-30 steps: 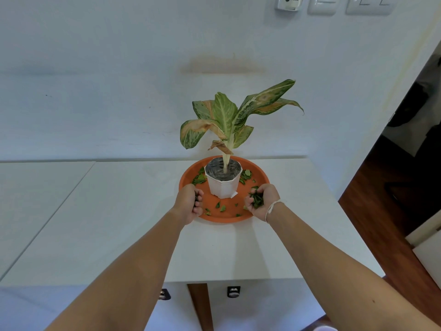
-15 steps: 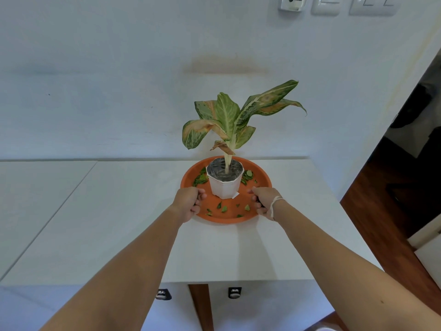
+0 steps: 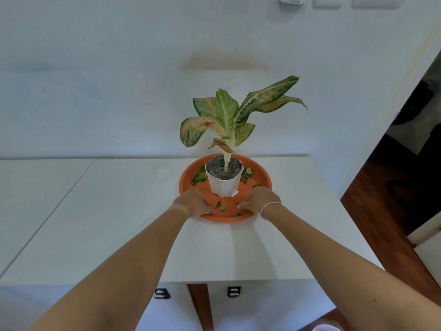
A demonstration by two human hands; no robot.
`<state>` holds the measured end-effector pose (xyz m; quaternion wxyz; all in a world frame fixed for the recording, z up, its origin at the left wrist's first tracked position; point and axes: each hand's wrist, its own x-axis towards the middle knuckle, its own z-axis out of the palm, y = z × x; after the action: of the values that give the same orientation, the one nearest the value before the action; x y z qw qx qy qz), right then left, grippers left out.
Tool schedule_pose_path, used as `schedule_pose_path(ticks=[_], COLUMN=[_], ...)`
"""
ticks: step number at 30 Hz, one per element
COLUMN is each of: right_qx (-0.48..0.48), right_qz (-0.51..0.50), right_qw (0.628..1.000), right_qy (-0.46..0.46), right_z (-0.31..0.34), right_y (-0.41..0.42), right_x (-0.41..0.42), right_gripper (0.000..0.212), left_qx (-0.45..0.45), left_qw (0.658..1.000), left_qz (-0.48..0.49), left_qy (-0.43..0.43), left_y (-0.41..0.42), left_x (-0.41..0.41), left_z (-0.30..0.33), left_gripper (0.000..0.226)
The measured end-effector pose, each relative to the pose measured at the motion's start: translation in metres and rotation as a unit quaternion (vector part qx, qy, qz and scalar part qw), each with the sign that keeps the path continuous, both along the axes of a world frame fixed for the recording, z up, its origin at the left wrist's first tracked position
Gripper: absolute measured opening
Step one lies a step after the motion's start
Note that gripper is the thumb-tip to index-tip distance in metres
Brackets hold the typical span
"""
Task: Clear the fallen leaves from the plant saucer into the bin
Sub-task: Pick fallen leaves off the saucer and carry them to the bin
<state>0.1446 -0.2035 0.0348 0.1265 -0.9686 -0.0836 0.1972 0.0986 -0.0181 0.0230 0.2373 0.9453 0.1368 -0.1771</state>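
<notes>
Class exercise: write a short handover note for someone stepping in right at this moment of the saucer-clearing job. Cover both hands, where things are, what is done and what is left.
Left hand: palm down on the near-left rim of the orange saucer; whether it holds leaves cannot be told.
Right hand: palm down on the near-right rim, contents likewise hidden.
White pot with the plant stands upright in the saucer, on the white table.
Leaf bits lie left and right of the pot, and a few in front.
The bin cannot be identified.
Done: nothing visibly binned. Left: gather all leaves and bin them.

The round orange saucer point(image 3: 261, 174) looks like matt, smooth plastic. The white faceted plastic pot point(image 3: 224, 187) has a slight sheen. The white tabletop point(image 3: 133, 211) is smooth and matt.
</notes>
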Motion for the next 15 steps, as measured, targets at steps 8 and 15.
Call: schedule_pose_path(ticks=[8,15], right_qx=[-0.063,-0.093], right_qz=[0.067,0.08], right_qw=[0.995,0.99], right_qy=[-0.044,-0.075], right_z=[0.0,-0.008], right_y=[0.01,0.018], right_x=[-0.006,-0.008], right_gripper=[0.038,0.02], left_qx=[0.1,0.151], left_qw=[0.995,0.986], left_qz=[-0.024,-0.022], left_qy=[-0.005,-0.072], left_y=[-0.006,-0.015], left_x=[0.005,-0.002], left_z=[0.001,0.0], left_gripper=[0.028,0.01])
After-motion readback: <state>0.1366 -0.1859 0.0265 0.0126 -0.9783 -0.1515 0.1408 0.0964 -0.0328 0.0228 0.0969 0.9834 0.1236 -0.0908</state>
